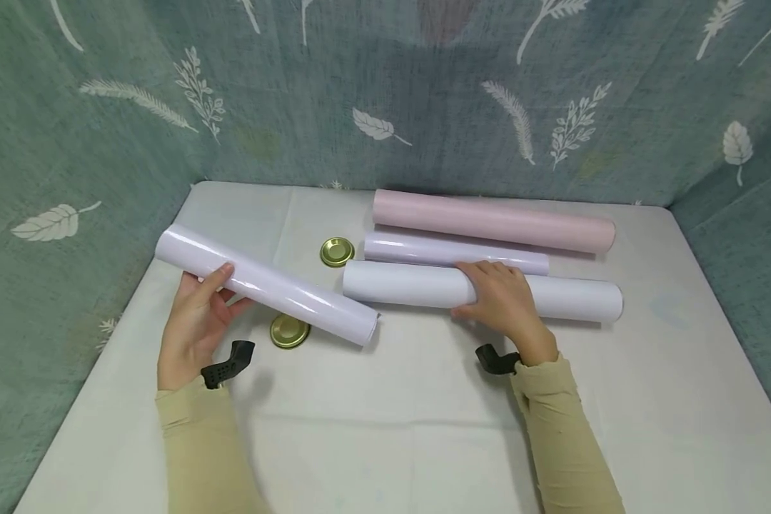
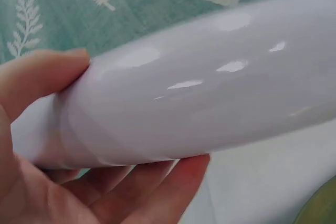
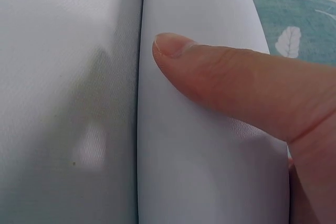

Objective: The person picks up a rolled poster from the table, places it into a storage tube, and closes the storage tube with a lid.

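Note:
My left hand (image 1: 195, 321) grips a glossy pale lilac roll (image 1: 276, 289) near its left part, thumb on top and fingers beneath. The roll slants down to the right, and the left wrist view shows its shiny surface (image 2: 210, 82) close up. Over the middle of a matte white roll (image 1: 405, 283) lies my right hand (image 1: 504, 300), its thumb on the near side and its fingers across the top. In the right wrist view that thumb presses on the white roll (image 3: 199, 171), which rests on the table.
Behind the white roll lie a second, thinner lilac roll (image 1: 456, 252) and a pink roll (image 1: 491, 221). One gold lid (image 1: 337, 251) sits left of them; another gold lid (image 1: 289, 332) is partly under the held roll's outline. A leaf-patterned cloth (image 1: 360, 93) stands behind the white table (image 1: 385, 457).

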`<state>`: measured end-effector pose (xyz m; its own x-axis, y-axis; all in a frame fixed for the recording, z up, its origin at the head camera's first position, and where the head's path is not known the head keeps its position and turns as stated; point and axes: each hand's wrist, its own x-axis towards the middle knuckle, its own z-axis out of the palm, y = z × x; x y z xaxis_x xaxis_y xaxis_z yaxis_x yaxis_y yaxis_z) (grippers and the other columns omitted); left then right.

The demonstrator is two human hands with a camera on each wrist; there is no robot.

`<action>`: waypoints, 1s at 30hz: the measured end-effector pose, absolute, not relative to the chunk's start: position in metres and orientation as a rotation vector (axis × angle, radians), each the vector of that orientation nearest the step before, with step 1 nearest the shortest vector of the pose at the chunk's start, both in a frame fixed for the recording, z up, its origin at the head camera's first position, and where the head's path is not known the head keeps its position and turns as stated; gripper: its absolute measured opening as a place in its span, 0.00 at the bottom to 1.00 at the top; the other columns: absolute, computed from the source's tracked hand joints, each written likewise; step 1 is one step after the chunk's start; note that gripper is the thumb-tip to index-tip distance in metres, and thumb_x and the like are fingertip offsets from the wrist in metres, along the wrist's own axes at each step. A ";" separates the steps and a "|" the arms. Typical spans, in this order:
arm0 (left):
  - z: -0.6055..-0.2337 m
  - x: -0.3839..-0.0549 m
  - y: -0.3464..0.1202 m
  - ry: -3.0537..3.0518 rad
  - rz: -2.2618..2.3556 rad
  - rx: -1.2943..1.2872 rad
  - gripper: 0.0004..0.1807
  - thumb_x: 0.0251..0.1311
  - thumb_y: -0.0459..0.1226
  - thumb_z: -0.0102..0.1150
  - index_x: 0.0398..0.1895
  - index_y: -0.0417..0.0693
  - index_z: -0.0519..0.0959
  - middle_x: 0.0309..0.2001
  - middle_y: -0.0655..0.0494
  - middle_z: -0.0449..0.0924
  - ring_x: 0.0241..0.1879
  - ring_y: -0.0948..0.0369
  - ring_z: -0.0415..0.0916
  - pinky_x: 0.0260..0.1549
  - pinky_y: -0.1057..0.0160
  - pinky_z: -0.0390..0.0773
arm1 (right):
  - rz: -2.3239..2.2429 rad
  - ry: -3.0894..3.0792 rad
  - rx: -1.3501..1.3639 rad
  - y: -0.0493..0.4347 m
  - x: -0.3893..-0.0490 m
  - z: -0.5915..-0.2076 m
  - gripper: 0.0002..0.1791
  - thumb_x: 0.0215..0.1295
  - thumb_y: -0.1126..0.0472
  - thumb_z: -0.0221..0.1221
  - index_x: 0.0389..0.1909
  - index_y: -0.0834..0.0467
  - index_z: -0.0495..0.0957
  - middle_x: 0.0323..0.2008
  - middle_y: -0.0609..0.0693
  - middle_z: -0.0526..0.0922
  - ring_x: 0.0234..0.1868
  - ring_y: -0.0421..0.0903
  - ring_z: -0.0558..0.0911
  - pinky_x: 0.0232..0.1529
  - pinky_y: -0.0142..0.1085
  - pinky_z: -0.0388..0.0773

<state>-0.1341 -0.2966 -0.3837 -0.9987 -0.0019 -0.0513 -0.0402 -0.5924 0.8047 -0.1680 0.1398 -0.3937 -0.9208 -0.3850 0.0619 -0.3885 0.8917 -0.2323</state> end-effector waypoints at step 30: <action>-0.385 -0.126 -0.315 0.996 3.292 -0.396 0.26 0.56 0.33 0.57 0.57 0.50 0.62 0.51 0.50 0.64 0.46 0.52 0.65 0.45 0.50 0.69 | 0.368 -3.081 0.594 0.136 -0.163 -0.393 0.46 0.39 0.37 0.66 0.62 0.46 0.62 0.56 0.51 0.69 0.57 0.55 0.65 0.54 0.52 0.56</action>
<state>-0.1264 -0.3153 -0.3854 -0.9235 -0.3638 -0.1216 0.2353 -0.7877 0.5693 -0.1626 0.1362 -0.3925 -0.9292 -0.3687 0.0263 -0.3646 0.9022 -0.2304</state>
